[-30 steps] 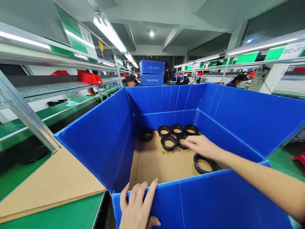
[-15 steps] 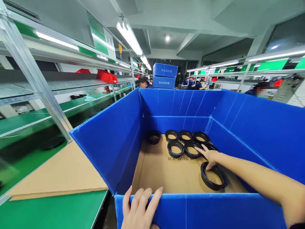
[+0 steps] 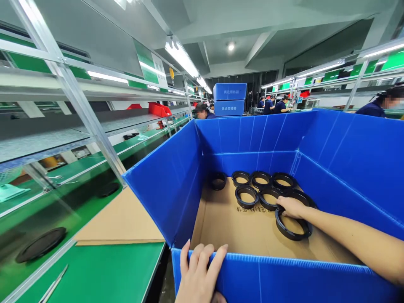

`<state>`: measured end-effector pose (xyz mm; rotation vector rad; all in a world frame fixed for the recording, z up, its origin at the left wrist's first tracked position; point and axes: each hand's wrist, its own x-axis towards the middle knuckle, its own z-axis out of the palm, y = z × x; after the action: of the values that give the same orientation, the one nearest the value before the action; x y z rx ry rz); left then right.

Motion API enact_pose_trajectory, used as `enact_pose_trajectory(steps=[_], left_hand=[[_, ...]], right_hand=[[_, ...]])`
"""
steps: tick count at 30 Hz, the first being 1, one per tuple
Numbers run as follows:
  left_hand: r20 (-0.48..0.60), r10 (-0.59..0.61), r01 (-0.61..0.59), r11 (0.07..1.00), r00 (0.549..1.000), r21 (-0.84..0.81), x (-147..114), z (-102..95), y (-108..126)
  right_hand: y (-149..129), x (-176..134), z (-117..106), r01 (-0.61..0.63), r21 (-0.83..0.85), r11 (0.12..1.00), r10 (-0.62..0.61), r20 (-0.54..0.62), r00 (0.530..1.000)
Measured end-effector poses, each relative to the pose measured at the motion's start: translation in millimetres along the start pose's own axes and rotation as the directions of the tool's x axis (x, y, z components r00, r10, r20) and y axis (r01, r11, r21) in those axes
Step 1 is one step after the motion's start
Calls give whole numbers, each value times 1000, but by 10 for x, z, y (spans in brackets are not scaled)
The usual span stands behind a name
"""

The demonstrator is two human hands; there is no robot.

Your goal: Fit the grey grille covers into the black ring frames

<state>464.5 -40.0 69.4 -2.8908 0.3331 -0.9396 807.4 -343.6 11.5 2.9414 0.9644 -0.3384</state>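
A large blue corrugated box [image 3: 255, 134] stands in front of me, lined with brown cardboard [image 3: 221, 231]. My left hand [image 3: 200, 271] hooks its fingers over the box's near wall, towards the left corner. Reaching inside at the right, my right hand [image 3: 293, 207] grips the far left edge of a black ring [image 3: 292, 236], which tilts a little. Its fingertips come close to the neighbouring ring [image 3: 267, 206]; whether they touch it I cannot tell. Several similar rings lie in two rows at the back right. One separate ring [image 3: 224, 182] sits by the left wall.
To the left runs a green workbench [image 3: 116, 269] with brown cardboard sheets [image 3: 123, 219], tweezers [image 3: 53, 284] and a round black part [image 3: 41, 245]. A metal post [image 3: 82, 101] rises beside the box. Stacked blue boxes [image 3: 229, 99] and several people are farther off.
My right hand has carried the black ring slightly away from me, towards the rows. The view has swung a little left, while my left hand stays on the box wall.
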Motion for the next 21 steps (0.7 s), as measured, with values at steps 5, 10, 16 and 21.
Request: enact_pose_trajectory(steps=[5, 10, 16, 21], left_hand=[[-21, -13, 13, 1000, 1000, 17, -6, 61, 17], [29, -112, 114, 991, 993, -75, 25, -20, 97], [74, -126, 137, 975, 989, -173, 34, -116, 91], [72, -87, 98, 983, 994, -157, 25, -121, 25]], right_hand=[[-101, 62, -45, 4, 57, 998, -3, -30, 1000], [-192, 37, -244, 69, 131, 989, -73, 33, 997], [-142, 105, -651, 6, 153, 988, -19, 85, 996], [-180, 90, -631, -58, 197, 979, 35, 117, 993]])
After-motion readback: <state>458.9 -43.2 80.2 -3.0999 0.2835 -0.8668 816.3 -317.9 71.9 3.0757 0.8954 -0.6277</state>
